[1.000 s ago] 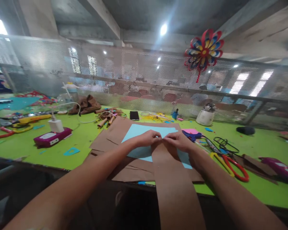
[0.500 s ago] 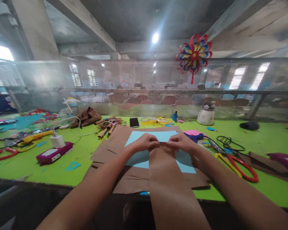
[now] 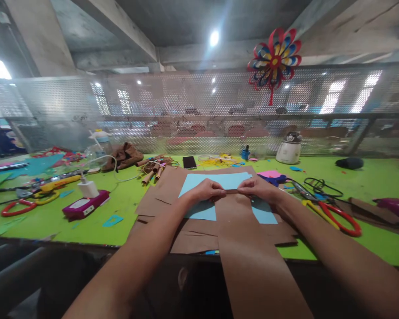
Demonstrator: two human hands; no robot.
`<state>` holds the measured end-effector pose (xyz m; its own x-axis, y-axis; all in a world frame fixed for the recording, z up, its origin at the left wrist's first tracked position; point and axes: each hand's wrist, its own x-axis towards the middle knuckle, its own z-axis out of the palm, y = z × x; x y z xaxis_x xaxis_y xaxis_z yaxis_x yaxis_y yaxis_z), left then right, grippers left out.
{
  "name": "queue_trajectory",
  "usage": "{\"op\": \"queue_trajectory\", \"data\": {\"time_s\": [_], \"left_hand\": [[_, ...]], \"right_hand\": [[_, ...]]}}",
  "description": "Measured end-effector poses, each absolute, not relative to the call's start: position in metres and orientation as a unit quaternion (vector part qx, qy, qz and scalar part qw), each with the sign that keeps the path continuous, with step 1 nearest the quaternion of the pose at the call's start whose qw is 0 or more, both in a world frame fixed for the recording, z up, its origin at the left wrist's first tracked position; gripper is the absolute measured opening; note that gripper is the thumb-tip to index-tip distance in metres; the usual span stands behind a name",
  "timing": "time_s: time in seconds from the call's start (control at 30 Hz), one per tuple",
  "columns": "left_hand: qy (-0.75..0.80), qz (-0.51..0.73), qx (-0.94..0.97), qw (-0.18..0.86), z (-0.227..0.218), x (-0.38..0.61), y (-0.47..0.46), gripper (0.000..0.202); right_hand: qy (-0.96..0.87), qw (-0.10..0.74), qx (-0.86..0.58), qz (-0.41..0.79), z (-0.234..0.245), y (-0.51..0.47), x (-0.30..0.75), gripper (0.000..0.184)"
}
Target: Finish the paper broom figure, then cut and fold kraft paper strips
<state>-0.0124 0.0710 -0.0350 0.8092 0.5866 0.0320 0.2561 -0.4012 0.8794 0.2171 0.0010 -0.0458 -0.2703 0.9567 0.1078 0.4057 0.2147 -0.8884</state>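
A long brown paper strip (image 3: 249, 248) runs from the table over its near edge toward me. At its far end, which shows a narrow fold or roll, my left hand (image 3: 210, 189) pinches the left corner. The right corner is pinched in my right hand (image 3: 257, 188). Beneath the strip lies light blue paper (image 3: 199, 212), resting on brown paper sheets (image 3: 189, 239) with several cuts along their left side. The undersides of my fingers are hidden.
Red-and-yellow scissors (image 3: 339, 218) and blue-handled scissors (image 3: 275, 179) lie right. At left are a purple power bank (image 3: 86, 204) with a white plug and more scissors (image 3: 20, 207). Behind stand brown paper rolls (image 3: 153, 170), a phone (image 3: 189, 162), a white bottle (image 3: 288, 148) and a mesh partition (image 3: 186, 106).
The far edge of the strip now shows a clearer narrow fold or roll between my fingertips. The camera view has shifted slightly, and both hands keep their pinch.
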Motion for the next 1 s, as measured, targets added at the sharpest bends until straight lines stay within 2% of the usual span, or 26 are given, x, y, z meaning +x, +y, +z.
{"op": "queue_trajectory", "data": {"time_s": [0.1, 0.37, 0.6, 0.8, 0.93, 1.0], "left_hand": [[0.255, 0.189, 0.809, 0.494, -0.037, -0.014, 0.076, 0.017], [0.253, 0.252, 0.769, 0.53, -0.038, -0.015, 0.079, 0.013], [0.234, 0.313, 0.733, 0.557, -0.029, -0.013, 0.073, 0.024], [0.231, 0.35, 0.683, 0.598, -0.032, -0.006, 0.074, 0.027], [0.203, 0.315, 0.644, 0.667, -0.032, -0.009, 0.07, 0.032], [0.184, 0.286, 0.633, 0.695, -0.031, -0.01, 0.065, 0.033]], "right_hand": [[-0.687, 0.361, -0.501, 0.382, -0.041, -0.001, 0.219, 0.03], [-0.661, 0.417, -0.501, 0.371, -0.046, 0.006, 0.229, 0.028], [-0.616, 0.491, -0.492, 0.371, -0.049, 0.009, 0.227, 0.032], [-0.581, 0.524, -0.453, 0.428, -0.036, -0.001, 0.216, 0.044], [-0.529, 0.573, -0.331, 0.532, -0.022, -0.012, 0.209, 0.041], [-0.533, 0.571, -0.302, 0.547, -0.019, -0.016, 0.206, 0.04]]}}
